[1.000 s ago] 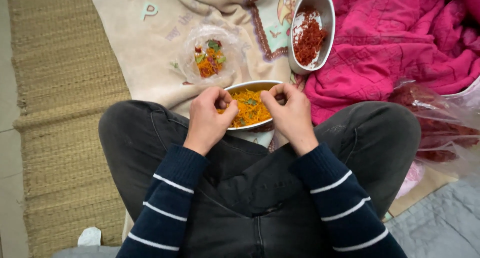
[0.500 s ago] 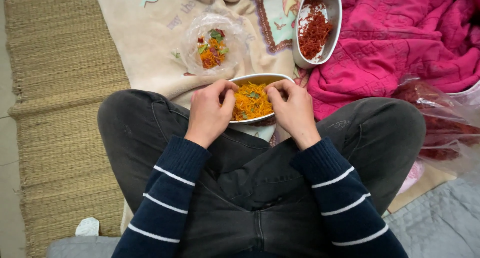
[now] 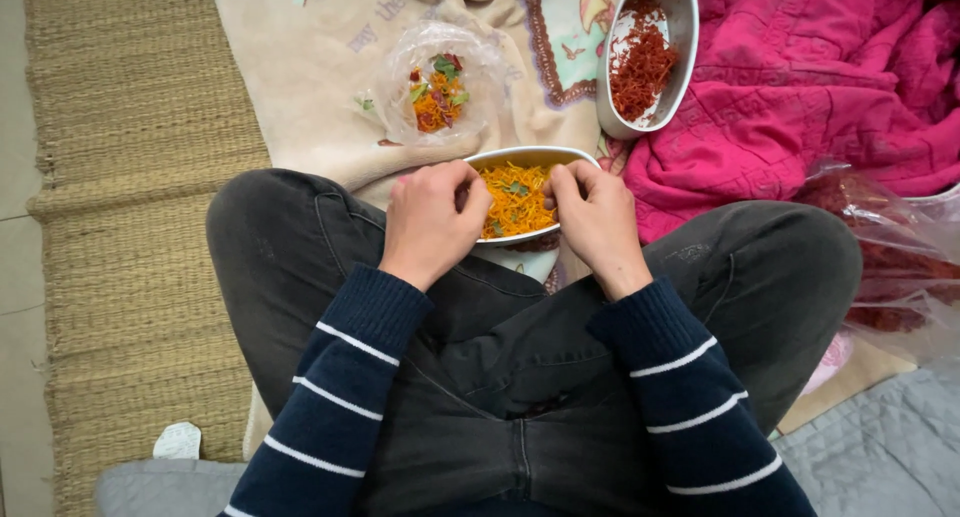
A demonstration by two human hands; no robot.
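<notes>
I sit cross-legged with a white oval bowl (image 3: pixel 530 158) of orange shreds between my knees. My left hand (image 3: pixel 430 222) rests on the bowl's left rim, fingers curled over the shreds. On the right rim sits my right hand (image 3: pixel 598 222), its fingertips pinched together at the edge of the orange pile. Whether either hand holds a shred is hidden by the fingers. A few green bits lie among the orange shreds (image 3: pixel 515 202).
A clear plastic bag (image 3: pixel 440 87) of mixed orange, green and red scraps lies on the beige blanket (image 3: pixel 310 87). A second white bowl (image 3: pixel 685 37) holds red shreds. A pink quilt (image 3: pixel 820 87) is at right, a bag of red material (image 3: pixel 890 257) by my right knee, a woven mat (image 3: pixel 130 207) at left.
The view has shifted slightly, so the bowls sit a little lower in frame. Both hands stay at the orange bowl, fingers working small movements.
</notes>
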